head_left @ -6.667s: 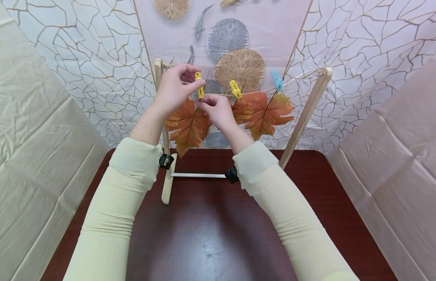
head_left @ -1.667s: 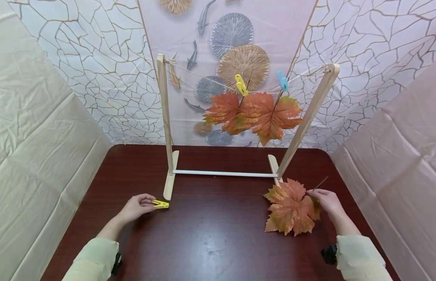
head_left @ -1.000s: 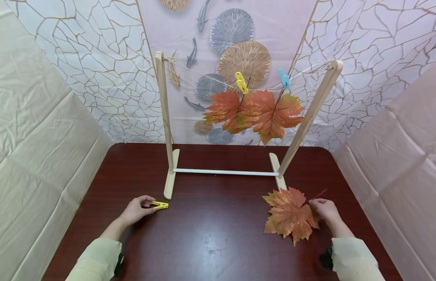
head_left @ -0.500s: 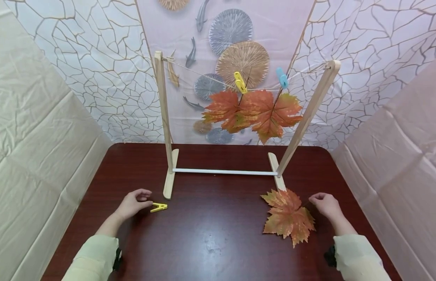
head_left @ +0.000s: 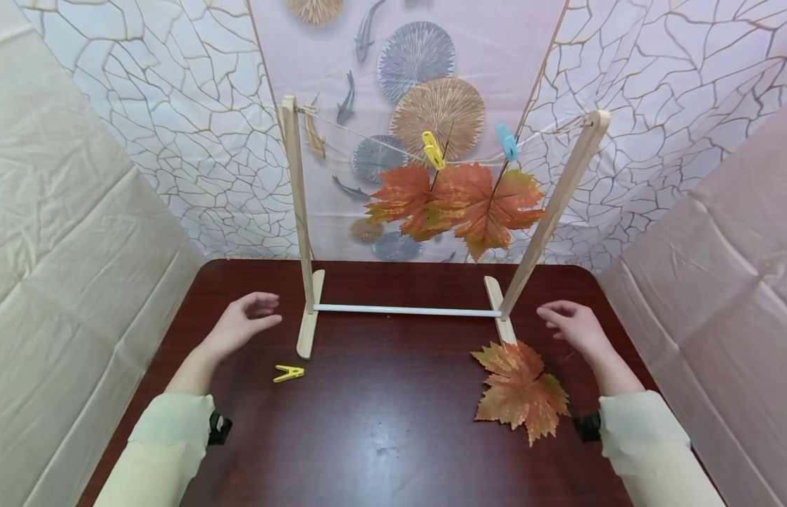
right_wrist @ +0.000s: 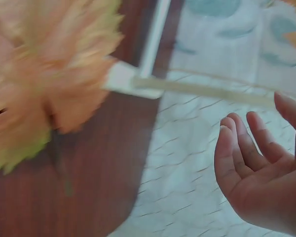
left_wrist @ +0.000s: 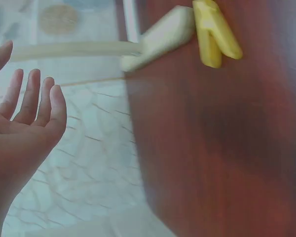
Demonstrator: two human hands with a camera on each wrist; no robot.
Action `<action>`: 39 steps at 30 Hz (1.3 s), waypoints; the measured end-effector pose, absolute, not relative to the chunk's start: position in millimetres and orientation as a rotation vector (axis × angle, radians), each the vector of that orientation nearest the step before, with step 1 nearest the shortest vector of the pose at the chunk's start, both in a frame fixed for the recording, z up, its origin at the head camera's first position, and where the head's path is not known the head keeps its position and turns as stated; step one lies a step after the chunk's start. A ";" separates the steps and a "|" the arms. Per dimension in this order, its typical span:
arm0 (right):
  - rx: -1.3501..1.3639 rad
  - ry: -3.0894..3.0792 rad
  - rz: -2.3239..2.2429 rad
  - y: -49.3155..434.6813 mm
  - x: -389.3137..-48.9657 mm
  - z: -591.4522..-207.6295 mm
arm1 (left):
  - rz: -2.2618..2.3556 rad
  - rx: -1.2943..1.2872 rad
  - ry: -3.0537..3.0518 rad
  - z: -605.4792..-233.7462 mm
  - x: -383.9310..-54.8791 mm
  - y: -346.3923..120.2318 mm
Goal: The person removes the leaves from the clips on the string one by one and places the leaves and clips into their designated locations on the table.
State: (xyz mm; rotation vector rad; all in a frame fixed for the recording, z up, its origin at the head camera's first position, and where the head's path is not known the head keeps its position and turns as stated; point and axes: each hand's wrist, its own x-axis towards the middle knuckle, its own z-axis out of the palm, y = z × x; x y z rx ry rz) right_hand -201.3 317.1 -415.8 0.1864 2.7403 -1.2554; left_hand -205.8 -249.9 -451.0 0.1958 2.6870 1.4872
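My left hand (head_left: 241,325) is raised over the table's left side with relaxed fingers and holds nothing. Below it, a yellow clothespin (head_left: 288,373) lies on the table beside the rack's left foot; the left wrist view shows the same clothespin (left_wrist: 214,32) apart from the fingers. On the other side my right hand (head_left: 575,327) hovers with loosely bent fingers and an empty palm. An orange maple leaf (head_left: 521,394) lies flat below it, partly over the rack's right foot. The leaf (right_wrist: 54,74) is blurred in the right wrist view.
A wooden rack (head_left: 298,211) with a white bottom bar (head_left: 406,310) stands at the back, a string between its posts. A yellow clothespin (head_left: 434,150) and a blue clothespin (head_left: 507,143) hold two hanging leaves (head_left: 488,208). Fabric walls flank the dark table (head_left: 380,394).
Both hands came down from the string earlier, where a leaf hung at the left. The left hand let go of the clothespin, the right hand of the leaf's stem, and both rose.
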 end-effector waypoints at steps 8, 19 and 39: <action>0.065 2.829 -1.337 286.1 -212.4 -376.9 | 1.541 0.309 2.651 -410.7 -221.9 -222.3; -0.056 2.834 -1.406 253.1 -219.9 -349.5 | 1.605 0.405 2.570 -363.0 -235.2 -185.0; -0.148 2.792 -1.560 200.7 -234.4 -300.3 | 1.752 0.599 2.502 -288.0 -253.8 -122.9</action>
